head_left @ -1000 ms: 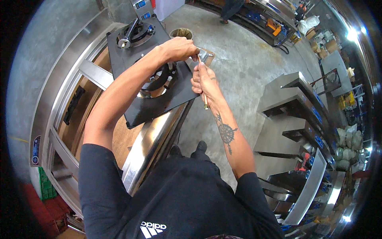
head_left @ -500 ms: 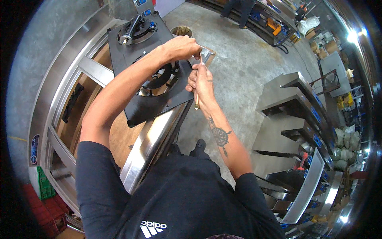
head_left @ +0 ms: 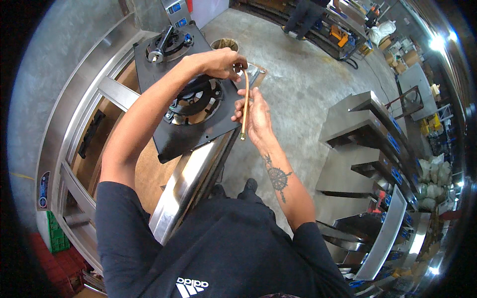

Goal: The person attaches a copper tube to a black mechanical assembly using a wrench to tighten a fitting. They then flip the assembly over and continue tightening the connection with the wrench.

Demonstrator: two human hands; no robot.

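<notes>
Thin copper-coloured metal tube [head_left: 245, 102] with a small brass fitting at its lower end is hanging near-vertical over the right edge of the flat black square burner plate [head_left: 198, 139], held at both ends. Left hand [head_left: 218, 62] is pinching the tube's top end, fingers closed on it, just beside the silver metal bracket [head_left: 256, 74] at the plate's far corner. Right hand [head_left: 256, 116] is gripping the tube lower down, fingers wrapped on it, brass fitting sticking out below the palm. Versus the earlier frames: the hands are now well apart along the tube rather than bunched together, the right hand having dropped lower and toward the body; the tube is showing much more of its length now, where before only a short stub was visible below the right hand. Left hand is staying at the same corner. The plate is resting tilted on a shiny stainless steel frame [head_left: 184, 184], with a round black burner ring [head_left: 195, 99] in its middle and a second black burner [head_left: 166, 44] farther away. Grey concrete floor [head_left: 308, 84] lies to the right, with stainless steel cabinets [head_left: 367, 129] beyond it.
</notes>
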